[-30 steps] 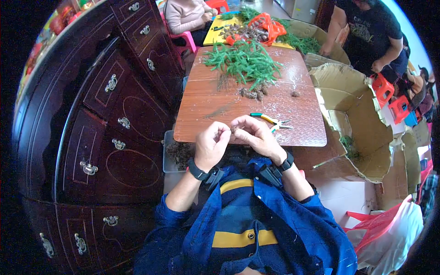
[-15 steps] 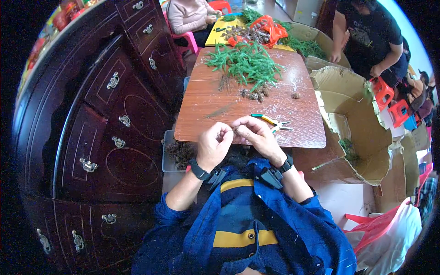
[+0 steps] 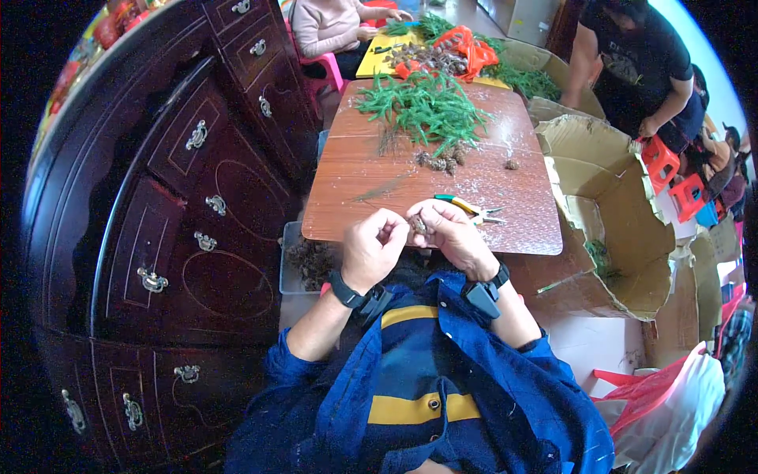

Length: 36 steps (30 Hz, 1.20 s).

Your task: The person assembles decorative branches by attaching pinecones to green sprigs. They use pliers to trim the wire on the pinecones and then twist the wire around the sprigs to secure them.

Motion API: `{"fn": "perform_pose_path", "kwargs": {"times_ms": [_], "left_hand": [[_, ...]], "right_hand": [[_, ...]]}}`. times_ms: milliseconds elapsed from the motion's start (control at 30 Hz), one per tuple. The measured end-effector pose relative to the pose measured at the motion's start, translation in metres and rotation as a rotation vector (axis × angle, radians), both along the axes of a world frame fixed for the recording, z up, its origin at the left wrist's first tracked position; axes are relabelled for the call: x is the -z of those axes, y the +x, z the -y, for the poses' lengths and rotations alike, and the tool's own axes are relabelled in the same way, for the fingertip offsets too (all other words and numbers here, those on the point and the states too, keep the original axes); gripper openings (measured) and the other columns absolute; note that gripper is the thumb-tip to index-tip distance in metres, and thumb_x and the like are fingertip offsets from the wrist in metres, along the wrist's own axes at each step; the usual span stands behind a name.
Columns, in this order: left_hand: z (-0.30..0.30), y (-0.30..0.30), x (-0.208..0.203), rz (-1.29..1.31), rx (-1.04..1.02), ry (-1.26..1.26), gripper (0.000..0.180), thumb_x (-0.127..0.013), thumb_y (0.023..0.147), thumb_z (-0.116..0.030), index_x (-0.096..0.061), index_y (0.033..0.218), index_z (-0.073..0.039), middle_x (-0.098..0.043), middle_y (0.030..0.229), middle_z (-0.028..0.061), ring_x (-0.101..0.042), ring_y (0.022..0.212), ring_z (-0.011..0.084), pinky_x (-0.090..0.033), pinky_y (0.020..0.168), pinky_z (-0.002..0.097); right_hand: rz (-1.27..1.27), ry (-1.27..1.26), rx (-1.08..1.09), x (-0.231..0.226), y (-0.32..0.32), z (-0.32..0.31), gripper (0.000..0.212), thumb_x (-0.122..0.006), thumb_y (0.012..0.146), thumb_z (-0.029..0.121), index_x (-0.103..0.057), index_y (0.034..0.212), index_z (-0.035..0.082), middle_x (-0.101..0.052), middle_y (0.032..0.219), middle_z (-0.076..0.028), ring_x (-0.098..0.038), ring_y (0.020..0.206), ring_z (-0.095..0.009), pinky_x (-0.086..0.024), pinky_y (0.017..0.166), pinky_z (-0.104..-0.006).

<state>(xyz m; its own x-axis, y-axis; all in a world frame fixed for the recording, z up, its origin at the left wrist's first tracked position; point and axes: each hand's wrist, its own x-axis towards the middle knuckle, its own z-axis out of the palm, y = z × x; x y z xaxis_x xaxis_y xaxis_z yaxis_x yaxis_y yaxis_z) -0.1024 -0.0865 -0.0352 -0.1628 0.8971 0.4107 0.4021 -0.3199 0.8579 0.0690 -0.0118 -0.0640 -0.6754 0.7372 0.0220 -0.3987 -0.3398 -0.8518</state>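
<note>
- Between your hands, a brown pine cone (image 3: 418, 226) — pinched in your right hand (image 3: 456, 241).
- Beside it, your left hand (image 3: 369, 246), fingertips drawn together — any grip, I cannot tell.
- Just beyond your right hand, yellow-and-green pliers (image 3: 475, 210).

Small brown pine cone (image 3: 419, 227), partly hidden, pinched in right hand (image 3: 459, 241).

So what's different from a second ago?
Right hand shifted slightly right, its pine cone now showing more. Seated co-worker's hands parted, one hand reaching right. Left hand stayed close to the cone; pliers, greenery and table cones unmoved.
</note>
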Motion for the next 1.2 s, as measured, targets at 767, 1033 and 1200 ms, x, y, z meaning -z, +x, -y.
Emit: {"fn": "perform_pose_path", "kwargs": {"times_ms": [767,1033,1200], "left_hand": [[-0.024,0.023,0.014,-0.005,-0.027,-0.006,0.008,-0.067,0.091,-0.003,-0.065,0.084,-0.002,-0.065,0.069,0.0013,-0.059,0.062,0.0044,-0.048,0.056,0.0232],[-0.028,0.019,0.02,0.221,0.106,-0.007,0.009,-0.064,0.096,-0.004,-0.064,0.087,-0.002,-0.062,0.071,-0.0031,-0.055,0.06,0.0027,-0.045,0.055,0.0189],[-0.024,0.012,0.019,0.197,0.11,-0.032,0.009,-0.063,0.096,-0.004,-0.063,0.087,-0.003,-0.061,0.071,-0.0027,-0.056,0.06,0.003,-0.046,0.055,0.0191]], "right_hand": [[0.064,0.146,0.056,-0.005,0.019,-0.016,0.022,-0.064,0.101,0.022,-0.066,0.113,0.003,-0.066,0.094,0.001,-0.059,0.081,-0.005,-0.05,0.074,-0.0222],[0.011,0.108,0.124,-0.01,0.019,-0.018,0.022,-0.065,0.1,0.021,-0.066,0.114,0.004,-0.067,0.096,0.0,-0.061,0.083,-0.006,-0.05,0.073,-0.0219],[-0.015,0.112,0.159,-0.005,0.011,-0.013,0.022,-0.064,0.1,0.022,-0.066,0.115,0.005,-0.069,0.099,-0.001,-0.065,0.091,-0.008,-0.052,0.079,-0.0233]]}}
